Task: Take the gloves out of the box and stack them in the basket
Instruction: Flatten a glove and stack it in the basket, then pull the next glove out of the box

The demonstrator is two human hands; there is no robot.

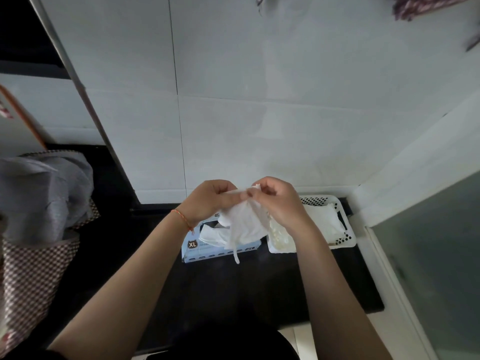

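Your fingers [249, 194] meet in the middle: both thumbs and forefingers are curled in and pinching the top edge of one thin white glove [246, 222], the left hand [207, 201] on the left of that edge and the right hand [279, 201] on its right. The glove hangs from the pinch in loose folds, held up above the box [207, 249], with one narrow strip trailing down past the box's near edge. To do this step well, I would draw the two pinches apart along the edge so the glove opens flat, let the trailing strip straighten, and check that only a single layer is between your fingers, since this film looks likely to cling and bring a second one along. Another glove [210, 233] is bunched at the box's opening and may lift if the hanging one drags on it, so keep clear of it. The white perforated basket [345, 239] stands just to the right of the box on the dark bench [259, 294], and pale gloves [322, 219] already lie in it; lay this one squarely on them. The only writing you can read is "XL" on the box's near-left corner; the rest is too blurred.
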